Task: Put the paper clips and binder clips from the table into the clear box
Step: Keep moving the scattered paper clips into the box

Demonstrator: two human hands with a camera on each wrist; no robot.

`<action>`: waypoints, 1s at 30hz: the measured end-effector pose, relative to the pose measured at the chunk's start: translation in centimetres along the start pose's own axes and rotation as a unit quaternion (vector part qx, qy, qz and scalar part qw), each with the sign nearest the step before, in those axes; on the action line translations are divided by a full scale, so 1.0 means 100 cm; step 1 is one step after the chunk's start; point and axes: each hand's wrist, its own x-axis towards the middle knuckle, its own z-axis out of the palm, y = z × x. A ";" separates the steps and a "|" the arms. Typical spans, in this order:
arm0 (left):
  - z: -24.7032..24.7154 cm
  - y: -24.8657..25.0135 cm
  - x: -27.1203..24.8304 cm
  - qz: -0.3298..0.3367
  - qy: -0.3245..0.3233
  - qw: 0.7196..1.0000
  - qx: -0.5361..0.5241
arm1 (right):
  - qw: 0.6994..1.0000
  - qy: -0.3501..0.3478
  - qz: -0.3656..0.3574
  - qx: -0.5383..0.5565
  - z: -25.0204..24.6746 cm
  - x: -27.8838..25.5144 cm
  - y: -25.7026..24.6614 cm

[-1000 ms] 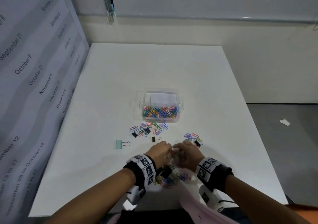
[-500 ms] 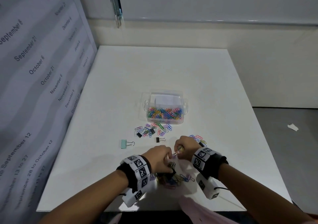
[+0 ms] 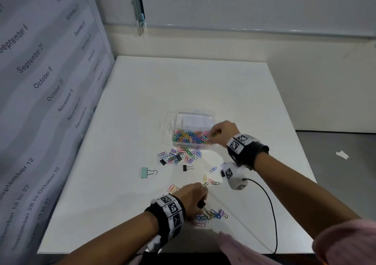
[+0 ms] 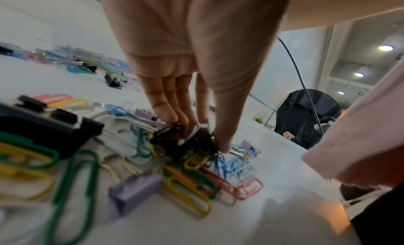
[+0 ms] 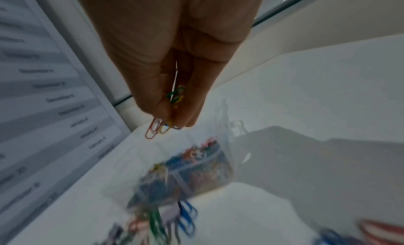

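Note:
The clear box [image 3: 211, 117] stands mid-table, half full of coloured paper clips [image 3: 189, 136]. My right hand [image 3: 218, 131] hovers over its right rim and pinches a small bunch of paper clips [image 5: 163, 126], red, yellow and green. Near the front edge my left hand [image 3: 195, 195] pinches a black binder clip [image 4: 192, 141] that lies in a pile of loose paper clips [image 4: 188, 181]. A purple binder clip [image 4: 135, 190] lies in that pile. More clips [image 3: 179, 155] are scattered in front of the box.
A mint binder clip [image 3: 145, 172] and a small black binder clip [image 3: 186, 167] lie apart on the white table [image 3: 122, 183]. A black cable [image 3: 270, 207] runs off the front edge. A calendar panel [image 3: 40, 81] walls the left side.
My right hand has left the front pile and travelled up to the box with a bunch of paper clips. The left hand stayed low at the front pile.

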 end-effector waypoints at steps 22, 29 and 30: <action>-0.031 -0.023 -0.002 -0.017 0.097 0.989 -0.108 | 0.951 -0.217 -0.137 -0.172 0.061 -0.056 0.042; -0.059 -0.052 -0.007 -0.105 0.163 0.975 -0.109 | 0.967 -0.159 -0.155 -0.124 0.078 -0.061 0.054; -0.062 -0.058 -0.008 -0.123 0.169 0.972 -0.110 | 0.968 -0.158 -0.146 -0.128 0.076 -0.061 0.055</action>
